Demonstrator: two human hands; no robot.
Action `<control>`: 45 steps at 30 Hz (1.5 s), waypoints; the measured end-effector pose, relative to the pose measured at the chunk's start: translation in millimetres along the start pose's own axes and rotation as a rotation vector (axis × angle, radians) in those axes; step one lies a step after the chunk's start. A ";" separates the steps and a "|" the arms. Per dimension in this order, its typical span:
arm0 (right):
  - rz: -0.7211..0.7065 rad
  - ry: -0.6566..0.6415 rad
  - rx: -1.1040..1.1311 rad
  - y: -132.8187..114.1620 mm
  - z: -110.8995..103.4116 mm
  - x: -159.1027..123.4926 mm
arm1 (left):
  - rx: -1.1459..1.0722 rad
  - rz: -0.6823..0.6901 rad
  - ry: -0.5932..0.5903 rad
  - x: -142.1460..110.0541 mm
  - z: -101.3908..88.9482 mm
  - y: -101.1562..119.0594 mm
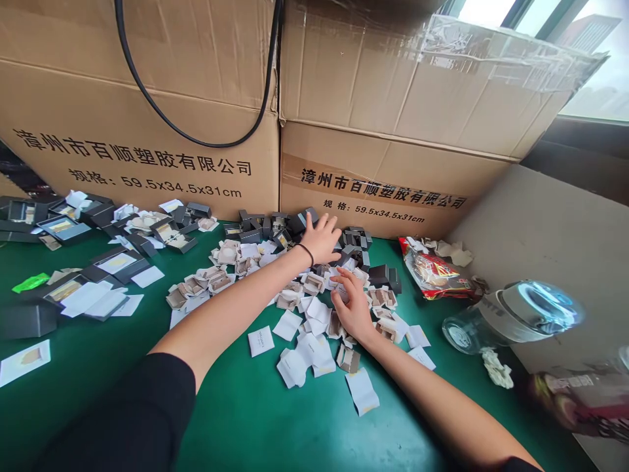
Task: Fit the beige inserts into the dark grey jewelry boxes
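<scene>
My left hand (322,241), a black band on its wrist, reaches across the pile with fingers spread and nothing visibly held. Under and beyond it sit small dark boxes (251,226), some open. Closer to me, my right hand (354,308) rests palm down over the heap, its fingers apart and slightly bent, close to a white printed piece (343,293). Whether the fingertips touch that piece is unclear. Around both hands lie folded cardboard inserts (228,252) and white paper cards (287,325). A printed white card (261,341) lies flat on the green table (275,426).
Large cardboard cartons (147,98) stand along the back, with a black cable (196,139) hanging before them. More dark boxes (120,262) crowd the left. A red snack bag (435,272), a clear bottle (511,314) and crumpled tissue (497,368) are at right.
</scene>
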State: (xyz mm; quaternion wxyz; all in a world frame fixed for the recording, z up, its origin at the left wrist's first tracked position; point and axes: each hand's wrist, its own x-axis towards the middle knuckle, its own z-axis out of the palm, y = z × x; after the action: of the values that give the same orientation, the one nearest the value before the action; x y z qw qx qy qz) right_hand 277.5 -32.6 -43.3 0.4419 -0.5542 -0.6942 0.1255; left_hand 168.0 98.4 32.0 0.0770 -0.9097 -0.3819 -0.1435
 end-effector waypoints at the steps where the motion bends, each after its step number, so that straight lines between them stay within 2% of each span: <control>1: 0.000 0.000 0.003 -0.4 -0.1 -0.1 | -0.019 0.075 -0.009 6.8 3.6 5.1; 3: 0.006 0.000 0.012 -1.0 -1.0 -0.4 | -0.063 0.252 -0.108 20.9 11.5 13.5; 4: 0.010 0.000 0.018 -1.2 -1.6 -0.6 | -0.087 0.285 -0.180 27.3 15.1 16.0; 7: 0.021 -0.012 0.036 -1.8 -3.4 -0.9 | -0.134 0.246 -0.311 38.9 19.7 15.0; 10: 0.021 -0.028 0.039 -2.2 -4.4 -0.6 | -0.118 0.189 -0.322 36.3 15.0 4.9; 14: 0.017 -0.036 0.041 -1.9 -4.6 -0.5 | -0.068 0.088 -0.345 17.5 2.3 -19.5; 21: 0.004 -0.056 0.052 -2.5 -4.2 -0.4 | -0.016 -0.074 -0.458 -30.7 -24.0 -88.2; 24: 0.014 -0.060 0.068 -4.0 -4.4 -0.5 | 0.033 -0.162 -0.489 -46.4 -37.9 -104.2; 26: 0.021 -0.061 0.082 -4.5 -4.5 -0.7 | 0.058 -0.239 -0.490 -53.2 -46.9 -109.1; 31: 0.028 -0.065 0.092 -3.7 -4.2 -1.0 | 0.047 -0.379 -0.388 -63.8 -64.8 -121.5; 34: 0.018 -0.072 0.076 -3.7 -4.2 -0.5 | 0.025 -0.518 -0.265 -71.8 -67.9 -129.6; 36: 0.015 -0.081 0.072 -3.7 -4.0 -0.1 | -0.063 -0.487 -0.245 -77.9 -65.2 -130.2; 39: 0.009 -0.088 0.068 -3.1 -3.3 0.1 | -0.126 -0.293 -0.370 -84.8 -55.1 -123.2; 42: -0.003 -0.082 0.068 -1.8 -2.7 0.0 | -0.052 -0.261 -0.350 -85.4 -44.2 -116.9; 45: -0.008 -0.081 0.074 -1.4 -2.9 0.1 | -0.103 -0.278 -0.363 -81.1 -40.2 -120.2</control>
State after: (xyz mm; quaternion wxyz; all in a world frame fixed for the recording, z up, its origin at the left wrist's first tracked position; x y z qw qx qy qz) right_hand 278.7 -33.9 -40.6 0.4339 -0.5293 -0.7086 0.1717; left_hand 19.6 117.6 47.7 -0.0598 -0.8620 -0.5033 -0.0062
